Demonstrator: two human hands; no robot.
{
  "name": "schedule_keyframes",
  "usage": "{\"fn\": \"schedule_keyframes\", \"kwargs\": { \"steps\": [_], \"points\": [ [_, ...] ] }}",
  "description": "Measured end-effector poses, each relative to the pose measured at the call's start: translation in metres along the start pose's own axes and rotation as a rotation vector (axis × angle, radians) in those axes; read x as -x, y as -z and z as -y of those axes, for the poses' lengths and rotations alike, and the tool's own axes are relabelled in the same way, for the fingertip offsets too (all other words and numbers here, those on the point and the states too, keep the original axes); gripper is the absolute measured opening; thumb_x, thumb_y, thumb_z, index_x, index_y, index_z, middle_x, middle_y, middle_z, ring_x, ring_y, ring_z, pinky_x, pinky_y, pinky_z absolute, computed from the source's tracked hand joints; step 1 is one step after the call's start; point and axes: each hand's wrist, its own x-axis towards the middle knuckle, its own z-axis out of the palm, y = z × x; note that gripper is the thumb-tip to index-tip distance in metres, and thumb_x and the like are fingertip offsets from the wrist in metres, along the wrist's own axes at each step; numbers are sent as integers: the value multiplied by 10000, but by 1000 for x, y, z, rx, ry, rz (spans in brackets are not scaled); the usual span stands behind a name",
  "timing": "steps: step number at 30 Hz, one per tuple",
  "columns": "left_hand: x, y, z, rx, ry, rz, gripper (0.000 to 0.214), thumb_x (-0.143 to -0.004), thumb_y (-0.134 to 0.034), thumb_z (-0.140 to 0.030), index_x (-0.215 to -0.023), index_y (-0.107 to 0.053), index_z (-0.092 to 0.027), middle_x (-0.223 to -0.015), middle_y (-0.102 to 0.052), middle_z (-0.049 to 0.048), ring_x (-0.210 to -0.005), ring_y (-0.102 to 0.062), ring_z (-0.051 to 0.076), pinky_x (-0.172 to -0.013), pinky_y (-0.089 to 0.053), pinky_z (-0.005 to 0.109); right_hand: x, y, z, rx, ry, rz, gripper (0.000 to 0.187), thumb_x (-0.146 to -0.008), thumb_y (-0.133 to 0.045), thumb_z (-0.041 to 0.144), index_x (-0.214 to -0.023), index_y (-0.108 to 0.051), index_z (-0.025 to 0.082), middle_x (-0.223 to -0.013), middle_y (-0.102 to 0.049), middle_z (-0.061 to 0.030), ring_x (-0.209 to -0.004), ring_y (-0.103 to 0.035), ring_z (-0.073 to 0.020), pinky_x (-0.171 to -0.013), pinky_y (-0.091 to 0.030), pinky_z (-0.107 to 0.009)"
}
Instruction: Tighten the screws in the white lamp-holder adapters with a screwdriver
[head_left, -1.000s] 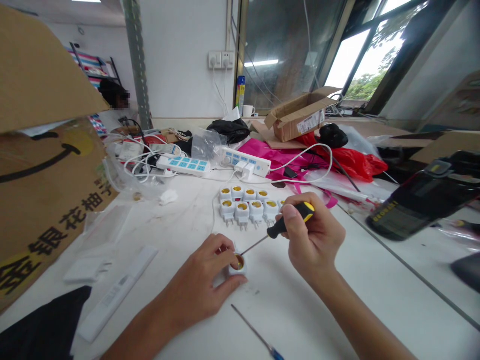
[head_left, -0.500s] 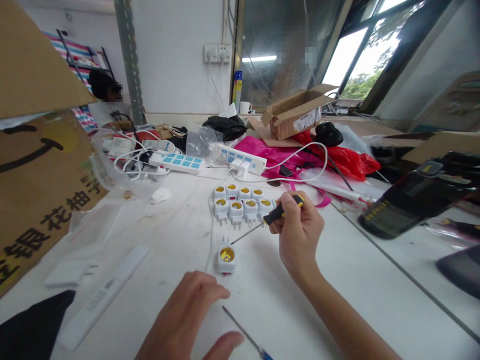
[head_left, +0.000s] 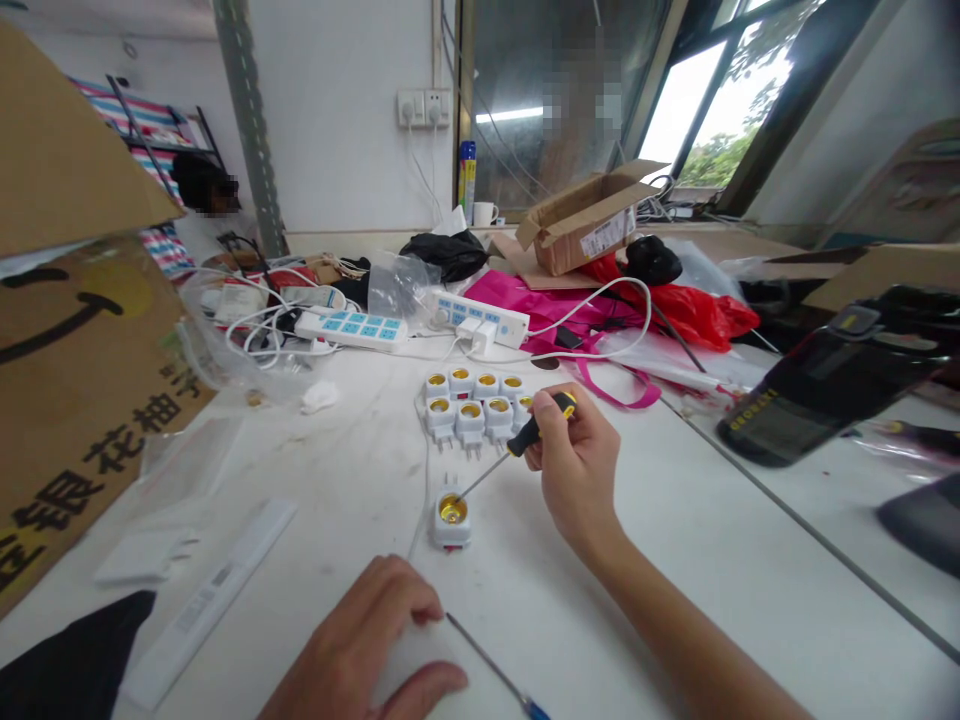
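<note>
My right hand [head_left: 574,465] pinches a screwdriver with a black-and-yellow handle [head_left: 536,432]. Its thin shaft slants down to a white lamp-socket adapter [head_left: 450,530], and the tip sits at the mouth of the adapter's gold-coloured socket. That adapter stands alone on the white table [head_left: 337,480], its prongs pointing away from me. My left hand [head_left: 360,640] lies near the table's front, holding nothing, with a thin blue-handled screwdriver [head_left: 495,665] just beside its fingers. Several matching adapters [head_left: 469,415] stand grouped just beyond the tip.
Two white power strips with blue switches [head_left: 350,330] and tangled white cables lie behind the adapters. A large printed cardboard box [head_left: 75,400] looms at left, and a black case [head_left: 825,385] sits at right. Bags and an open carton [head_left: 577,235] crowd the back; a person [head_left: 202,205] sits far left.
My left hand has let go of the adapter and moved down toward me. The adapter stays upright on the table. My right hand has moved left, bringing the screwdriver tip to the socket.
</note>
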Motion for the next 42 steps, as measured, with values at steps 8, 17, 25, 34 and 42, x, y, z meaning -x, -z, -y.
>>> {"fn": "schedule_keyframes", "kwargs": {
  "steps": [8,17,25,34,42],
  "points": [
    [-75,6,18,-17,17,22,555,-829,-927,-192,-1327,-703,-291,-1319,-763,79,-1265,-716,315,-1113,-615,516,10,5,30,355,509,176,107,-972,-684,208,-924,-596,247,-600,-522,107,-401,-410,-52,-427,-347,-173],
    [-63,-8,24,-13,-175,-97,404,-984,-780,-116,-1333,-655,-275,-1219,-733,56,-1158,-692,239,-1009,-627,402,18,5,32,505,732,297,98,-963,-627,209,-1001,-557,267,-632,-627,89,-464,-586,-86,-494,-471,-178],
    [-61,-6,22,-69,-205,-96,360,-1016,-723,-102,-1335,-630,-242,-1207,-713,81,-1136,-675,250,-981,-627,420,19,6,36,532,800,294,110,-954,-633,218,-1002,-544,261,-612,-616,91,-446,-594,-84,-462,-442,-192],
    [-60,-6,18,-65,-201,-112,319,-1012,-713,-91,-1274,-634,-255,-1184,-703,68,-1105,-681,238,-948,-641,405,25,5,36,568,850,299,123,-931,-655,223,-993,-559,268,-609,-641,73,-446,-594,-116,-473,-472,-248],
    [-58,-6,21,-62,-191,-99,363,-1014,-734,-116,-1340,-655,-254,-1220,-709,84,-1145,-686,248,-987,-639,416,23,2,43,485,758,214,96,-936,-644,203,-964,-587,275,-601,-633,80,-420,-574,-99,-426,-445,-221]
  ]
}}
